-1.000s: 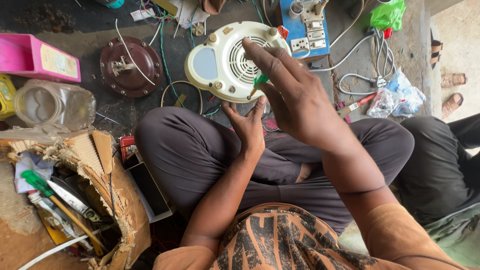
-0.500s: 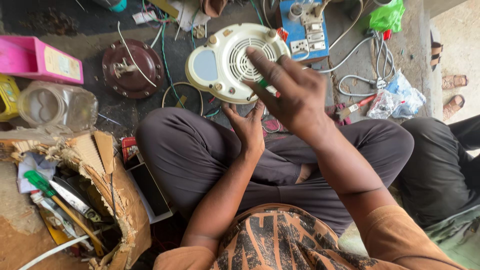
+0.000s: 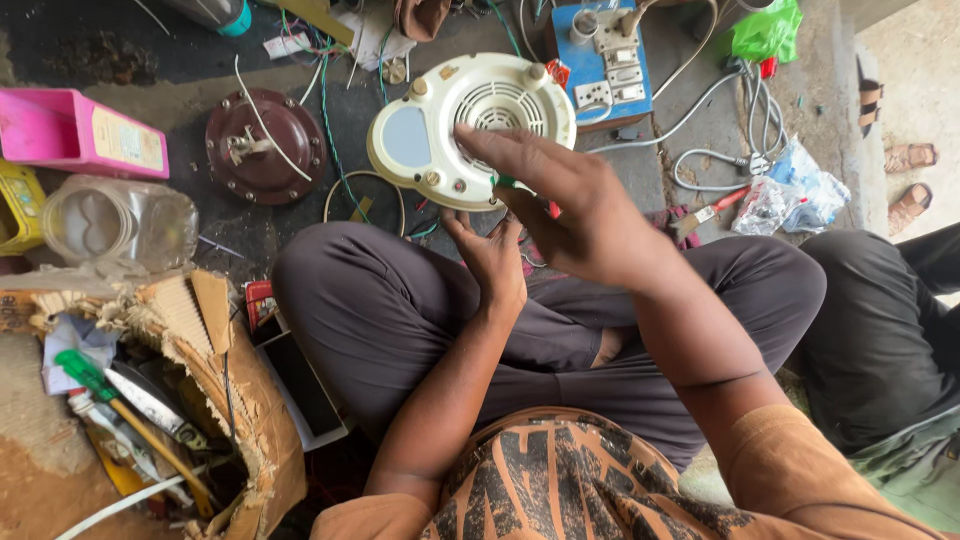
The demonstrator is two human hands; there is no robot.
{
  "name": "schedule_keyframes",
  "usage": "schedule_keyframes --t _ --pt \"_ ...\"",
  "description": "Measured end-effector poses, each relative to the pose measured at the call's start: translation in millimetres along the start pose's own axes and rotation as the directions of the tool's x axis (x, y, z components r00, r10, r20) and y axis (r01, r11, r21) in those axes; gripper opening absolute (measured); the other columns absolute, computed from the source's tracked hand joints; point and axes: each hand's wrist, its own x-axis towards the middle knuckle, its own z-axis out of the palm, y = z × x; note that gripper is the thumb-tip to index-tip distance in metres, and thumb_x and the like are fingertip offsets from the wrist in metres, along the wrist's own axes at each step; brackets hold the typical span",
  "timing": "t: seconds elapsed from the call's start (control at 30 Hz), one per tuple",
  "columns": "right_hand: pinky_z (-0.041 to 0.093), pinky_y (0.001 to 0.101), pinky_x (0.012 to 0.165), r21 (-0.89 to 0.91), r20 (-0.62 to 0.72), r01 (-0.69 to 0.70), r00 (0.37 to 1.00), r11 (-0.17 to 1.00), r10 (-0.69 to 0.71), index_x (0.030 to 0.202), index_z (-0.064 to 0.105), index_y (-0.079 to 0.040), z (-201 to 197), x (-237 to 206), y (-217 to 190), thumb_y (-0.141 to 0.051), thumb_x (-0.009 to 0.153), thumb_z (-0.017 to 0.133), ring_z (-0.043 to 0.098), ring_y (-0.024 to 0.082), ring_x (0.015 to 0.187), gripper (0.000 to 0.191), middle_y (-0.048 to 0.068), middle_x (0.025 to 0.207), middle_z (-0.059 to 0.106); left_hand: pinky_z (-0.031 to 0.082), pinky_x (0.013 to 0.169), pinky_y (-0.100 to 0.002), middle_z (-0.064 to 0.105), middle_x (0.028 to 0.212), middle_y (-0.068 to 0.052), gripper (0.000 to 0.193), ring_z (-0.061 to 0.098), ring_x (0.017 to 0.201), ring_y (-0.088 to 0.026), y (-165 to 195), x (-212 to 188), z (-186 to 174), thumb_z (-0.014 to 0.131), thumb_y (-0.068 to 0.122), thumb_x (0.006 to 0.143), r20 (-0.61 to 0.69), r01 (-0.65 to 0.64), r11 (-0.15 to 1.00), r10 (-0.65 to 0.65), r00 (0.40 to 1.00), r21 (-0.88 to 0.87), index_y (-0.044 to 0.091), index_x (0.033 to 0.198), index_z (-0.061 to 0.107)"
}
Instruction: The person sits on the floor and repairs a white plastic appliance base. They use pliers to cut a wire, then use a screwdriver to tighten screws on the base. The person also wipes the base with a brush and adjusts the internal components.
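Note:
A cream round appliance base (image 3: 430,150) with a vented grille is tilted up above my crossed legs. My left hand (image 3: 492,262) supports its lower edge from underneath, fingers against the rim. My right hand (image 3: 580,205) lies over the base's lower right part, index finger stretched across the grille. It is closed around a small green-handled tool (image 3: 505,182), of which only a green tip and a bit of red show under the fingers.
On the floor lie a brown round metal cover (image 3: 265,145), a pink box (image 3: 80,130), a clear jar (image 3: 120,220), a blue switch board (image 3: 610,60) and white cables (image 3: 720,150). A torn cardboard box (image 3: 230,400) holds tools at left. Another person's leg (image 3: 890,330) is at right.
My right hand has slid a little lower over the base and its fingers have stretched across the grille. The left hand and the base have hardly moved.

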Motion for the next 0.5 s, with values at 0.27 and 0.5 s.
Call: schedule_keyframes --t 0.27,0.5 --pt "0.056 0.0377 0.067 -0.187 -0.007 -0.134 0.991 0.973 0.135 0.14 0.068 -0.01 -0.8 6.2 2.8 -0.014 0.093 0.086 0.071 0.024 0.076 0.051 0.01 0.095 0.073 0.05 0.113 -0.044 0.035 0.155 -0.013 0.084 0.047 0.136 -0.025 -3.5 -0.7 -0.6 0.065 -0.014 0.086 -0.013 0.006 1.0 -0.006 1.0 0.01 0.008 0.154 0.021" --pt "0.056 0.0376 0.07 -0.054 -0.012 -0.083 0.997 0.995 0.082 0.143 0.061 -0.01 -6.3 3.4 -3.1 -0.012 0.094 0.084 0.072 0.025 0.08 0.054 0.01 0.099 0.072 0.049 0.114 -0.044 0.038 0.153 -0.014 0.086 0.05 0.134 -0.026 -2.9 -1.7 -0.8 0.07 -0.006 0.089 -0.029 0.032 0.999 -0.032 0.999 -0.004 0.01 0.156 0.018"
